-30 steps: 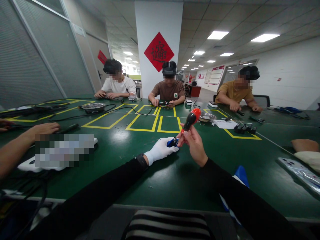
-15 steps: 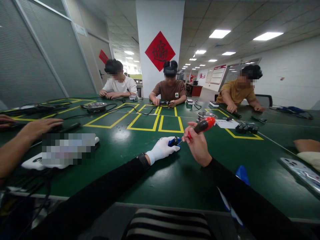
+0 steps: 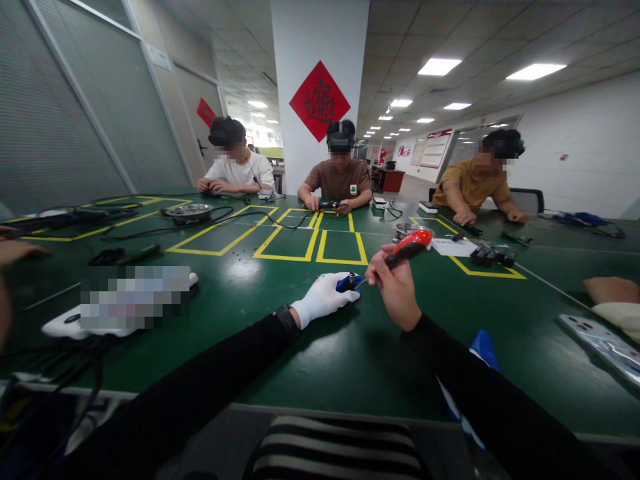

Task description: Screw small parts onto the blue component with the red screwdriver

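Observation:
My left hand (image 3: 327,295), in a white glove with blue fingertips, is closed around a small black part (image 3: 350,281) just above the green table; most of that part is hidden by the fingers. My bare right hand (image 3: 397,290) grips a screwdriver (image 3: 410,247) by its red and black handle. The screwdriver slants up to the right, and its thin shaft points down toward the black part. Whether the tip touches the part I cannot tell. A blue and white glove (image 3: 484,350) lies beside my right forearm.
To the left is a white device (image 3: 60,327) with cables, near a co-worker's hand (image 3: 20,252). Yellow tape (image 3: 290,259) marks the table (image 3: 240,373). Metal bowls (image 3: 190,212), black parts (image 3: 493,257), paper (image 3: 453,247) and a phone-like case (image 3: 603,347) lie about. Three people sit opposite.
The screwdriver's handle has turned, showing a different side in my right hand. My left hand stays in place. At the left, the co-worker's hand has drawn back toward the edge.

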The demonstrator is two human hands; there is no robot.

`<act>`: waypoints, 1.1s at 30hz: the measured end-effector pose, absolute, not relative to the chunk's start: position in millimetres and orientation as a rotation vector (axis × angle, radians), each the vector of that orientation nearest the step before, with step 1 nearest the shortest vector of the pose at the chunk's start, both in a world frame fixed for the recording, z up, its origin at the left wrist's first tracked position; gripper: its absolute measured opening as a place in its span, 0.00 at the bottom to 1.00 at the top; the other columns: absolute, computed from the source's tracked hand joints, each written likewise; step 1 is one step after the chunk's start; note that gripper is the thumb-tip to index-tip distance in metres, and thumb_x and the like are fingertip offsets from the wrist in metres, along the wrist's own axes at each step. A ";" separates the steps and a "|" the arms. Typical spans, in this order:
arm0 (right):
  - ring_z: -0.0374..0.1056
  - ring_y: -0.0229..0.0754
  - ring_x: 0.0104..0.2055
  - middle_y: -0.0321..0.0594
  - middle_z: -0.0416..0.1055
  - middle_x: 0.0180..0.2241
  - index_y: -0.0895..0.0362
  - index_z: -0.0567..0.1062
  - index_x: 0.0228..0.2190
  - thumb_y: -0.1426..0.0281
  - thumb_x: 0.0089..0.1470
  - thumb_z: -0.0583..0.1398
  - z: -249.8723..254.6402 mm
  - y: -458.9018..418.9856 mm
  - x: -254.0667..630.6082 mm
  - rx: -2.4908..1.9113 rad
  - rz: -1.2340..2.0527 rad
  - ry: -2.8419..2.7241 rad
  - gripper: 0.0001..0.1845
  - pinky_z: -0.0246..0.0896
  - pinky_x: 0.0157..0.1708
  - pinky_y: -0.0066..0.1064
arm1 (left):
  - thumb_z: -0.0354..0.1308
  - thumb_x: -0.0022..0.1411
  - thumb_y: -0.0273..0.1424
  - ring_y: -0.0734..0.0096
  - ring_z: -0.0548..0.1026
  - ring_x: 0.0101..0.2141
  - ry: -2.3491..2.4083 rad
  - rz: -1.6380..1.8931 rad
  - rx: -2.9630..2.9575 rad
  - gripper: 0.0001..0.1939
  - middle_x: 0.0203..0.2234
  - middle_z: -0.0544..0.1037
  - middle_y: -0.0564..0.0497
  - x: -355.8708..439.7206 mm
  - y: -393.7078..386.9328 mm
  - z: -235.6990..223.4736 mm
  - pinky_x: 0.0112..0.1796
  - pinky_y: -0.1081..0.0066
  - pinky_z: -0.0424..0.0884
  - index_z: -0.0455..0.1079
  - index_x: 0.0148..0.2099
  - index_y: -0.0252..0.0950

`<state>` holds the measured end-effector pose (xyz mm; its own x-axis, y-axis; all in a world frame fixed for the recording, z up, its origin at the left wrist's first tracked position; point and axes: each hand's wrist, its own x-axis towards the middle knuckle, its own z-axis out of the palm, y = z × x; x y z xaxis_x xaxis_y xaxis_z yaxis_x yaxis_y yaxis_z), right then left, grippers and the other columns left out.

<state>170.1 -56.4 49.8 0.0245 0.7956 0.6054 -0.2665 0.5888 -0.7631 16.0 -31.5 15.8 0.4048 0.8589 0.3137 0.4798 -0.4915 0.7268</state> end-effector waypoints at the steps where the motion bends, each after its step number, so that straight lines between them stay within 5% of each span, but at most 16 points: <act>1: 0.62 0.32 0.23 0.29 0.62 0.28 0.49 0.63 0.42 0.66 0.57 0.57 48.9 -56.3 170.4 -0.495 0.891 -1.285 0.10 0.64 0.28 0.29 | 0.57 0.54 0.42 0.73 0.69 0.22 1.141 0.925 2.129 0.17 0.21 0.73 0.55 16.0 -31.0 15.1 0.26 0.74 0.63 0.72 0.38 0.34; 8: 0.69 0.35 0.29 0.40 0.67 0.46 0.51 0.64 0.44 0.66 0.57 0.57 52.4 -66.2 167.3 -0.507 0.824 -1.381 0.13 0.67 0.38 0.36 | 0.57 0.54 0.41 0.71 0.70 0.24 1.163 0.917 2.146 0.16 0.22 0.74 0.54 16.4 -28.2 13.2 0.28 0.73 0.64 0.72 0.37 0.33; 14: 0.63 0.33 0.22 0.30 0.65 0.26 0.53 0.64 0.35 0.64 0.55 0.59 52.9 -64.9 166.3 -0.539 0.807 -1.394 0.08 0.64 0.29 0.30 | 0.56 0.54 0.42 0.72 0.69 0.23 1.141 0.913 2.165 0.15 0.21 0.73 0.55 16.0 -31.1 16.4 0.27 0.74 0.63 0.71 0.35 0.34; 19: 0.66 0.34 0.29 0.34 0.64 0.36 0.50 0.67 0.43 0.63 0.57 0.55 51.0 -62.1 168.6 -0.478 0.923 -1.340 0.11 0.66 0.35 0.33 | 0.57 0.54 0.42 0.72 0.69 0.23 1.150 0.930 2.140 0.15 0.22 0.73 0.55 16.6 -31.1 15.8 0.27 0.74 0.64 0.71 0.36 0.34; 24: 0.70 0.39 0.37 0.41 0.68 0.46 0.55 0.71 0.31 0.64 0.53 0.61 52.8 -62.2 168.7 -0.585 0.774 -1.410 0.07 0.65 0.45 0.38 | 0.57 0.54 0.41 0.72 0.69 0.23 1.148 0.932 2.134 0.15 0.22 0.73 0.55 16.7 -30.4 15.3 0.27 0.73 0.64 0.71 0.36 0.34; 29: 0.63 0.33 0.23 0.31 0.67 0.26 0.53 0.69 0.32 0.66 0.53 0.62 51.1 -58.1 169.4 -0.527 0.939 -1.302 0.06 0.66 0.33 0.33 | 0.57 0.54 0.41 0.71 0.70 0.24 1.141 0.934 2.138 0.15 0.23 0.74 0.54 16.1 -30.5 16.4 0.28 0.73 0.64 0.72 0.37 0.34; 33: 0.60 0.32 0.23 0.31 0.63 0.28 0.50 0.68 0.40 0.64 0.54 0.58 49.5 -53.9 171.0 -0.507 1.017 -1.210 0.10 0.66 0.32 0.32 | 0.57 0.55 0.40 0.72 0.69 0.24 1.102 0.950 2.153 0.14 0.24 0.74 0.55 15.8 -30.1 15.5 0.28 0.74 0.64 0.72 0.38 0.35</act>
